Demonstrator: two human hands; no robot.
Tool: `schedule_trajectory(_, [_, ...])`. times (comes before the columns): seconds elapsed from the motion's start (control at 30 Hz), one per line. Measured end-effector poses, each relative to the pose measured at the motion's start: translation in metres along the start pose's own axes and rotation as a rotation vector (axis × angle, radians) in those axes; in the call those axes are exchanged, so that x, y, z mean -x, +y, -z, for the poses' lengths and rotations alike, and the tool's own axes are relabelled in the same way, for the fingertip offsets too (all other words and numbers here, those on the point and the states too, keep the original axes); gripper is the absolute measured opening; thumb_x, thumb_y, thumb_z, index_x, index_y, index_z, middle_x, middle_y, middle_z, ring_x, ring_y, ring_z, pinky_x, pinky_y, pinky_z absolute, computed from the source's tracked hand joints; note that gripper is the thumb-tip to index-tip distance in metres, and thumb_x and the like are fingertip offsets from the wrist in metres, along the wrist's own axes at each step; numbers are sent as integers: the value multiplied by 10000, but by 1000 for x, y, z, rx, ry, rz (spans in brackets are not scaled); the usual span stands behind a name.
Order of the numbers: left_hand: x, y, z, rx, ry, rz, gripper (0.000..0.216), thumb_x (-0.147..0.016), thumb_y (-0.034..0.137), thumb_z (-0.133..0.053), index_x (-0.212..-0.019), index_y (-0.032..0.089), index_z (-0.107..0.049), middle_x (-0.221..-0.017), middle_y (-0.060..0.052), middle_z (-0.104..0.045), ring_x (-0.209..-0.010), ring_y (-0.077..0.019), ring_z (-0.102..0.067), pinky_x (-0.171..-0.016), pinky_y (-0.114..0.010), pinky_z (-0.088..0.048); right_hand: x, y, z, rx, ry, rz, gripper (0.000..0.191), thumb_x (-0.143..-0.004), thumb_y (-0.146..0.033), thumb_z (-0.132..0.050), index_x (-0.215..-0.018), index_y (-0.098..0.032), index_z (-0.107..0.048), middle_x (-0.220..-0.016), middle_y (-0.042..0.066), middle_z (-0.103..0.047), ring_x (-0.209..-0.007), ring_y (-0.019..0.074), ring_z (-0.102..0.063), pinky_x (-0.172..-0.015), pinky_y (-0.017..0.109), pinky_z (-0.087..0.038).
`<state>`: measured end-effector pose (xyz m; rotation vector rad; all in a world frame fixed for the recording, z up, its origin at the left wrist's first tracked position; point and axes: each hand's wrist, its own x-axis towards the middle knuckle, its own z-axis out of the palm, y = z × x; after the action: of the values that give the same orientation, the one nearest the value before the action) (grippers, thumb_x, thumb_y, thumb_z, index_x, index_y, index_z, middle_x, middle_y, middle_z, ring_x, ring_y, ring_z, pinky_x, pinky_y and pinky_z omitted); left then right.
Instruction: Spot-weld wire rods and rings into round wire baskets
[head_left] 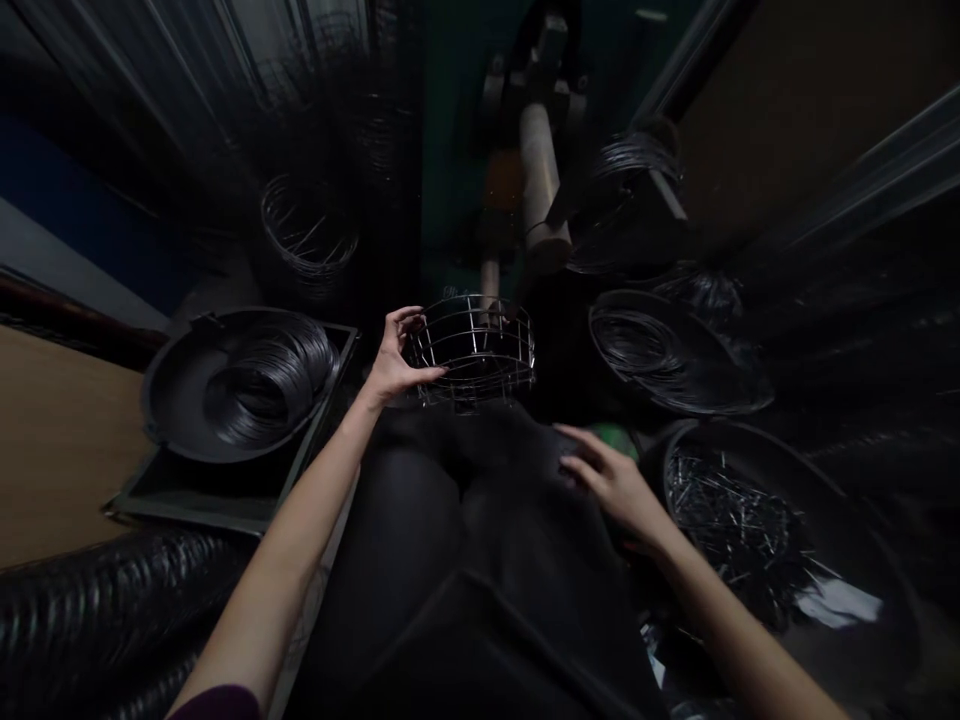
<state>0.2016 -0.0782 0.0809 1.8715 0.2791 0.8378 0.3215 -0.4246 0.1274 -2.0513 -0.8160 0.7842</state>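
My left hand (396,362) grips the left rim of a round wire cage (474,348) held upright in front of me, its fingers curled round the wire. Just behind the cage stands a machine with a pale cylindrical post (541,170). My right hand (611,480) lies flat on my dark-trousered right knee (525,500), fingers stretched out, holding nothing. It rests beside a dark round pan (847,500) of short metal wire pieces (731,525).
A dark bowl with stacked wire rings (270,385) sits on a tray at the left. Another dish of wire rings (660,350) lies at the right. More wire cages (307,230) hang or stand further back. Ribbed black coils (90,620) fill the lower left corner.
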Motion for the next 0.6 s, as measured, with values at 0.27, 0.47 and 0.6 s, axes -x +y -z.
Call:
schedule_trajectory(0.27, [4,63,-3,-501,-179,-179,705,-567,383,-888,-1195,249,-597,-1315,-113,-493,-1249,-335,-480,-1088,-520,-405,-76,-122,-14,77,-136,155,332,-818,-479,-686,-894,-165,-758,-689,12,-665,-592,115,-556,-582,248,-410])
schedule_trajectory(0.47, [-1,65,-18,-519,-259,-181,579,-589,364,-871,-1097,222,-633,-1343,-132,-472,-1276,-350,-450,-1091,-527,-394,-85,-116,-22,933,-69,410,311,-961,-339,-531,-1185,-196,-691,-1096,85,-744,-888,210,-696,-642,271,-415])
schedule_trajectory(0.6, [-7,63,-29,-487,-250,-165,572,-583,336,-868,-1094,212,-641,-1341,-135,-459,-1267,-348,-449,-1089,-526,-401,-77,-106,-16,1161,-90,460,359,-1003,-274,-400,-1280,-248,-628,-1210,47,-712,-859,190,-707,-540,264,-340])
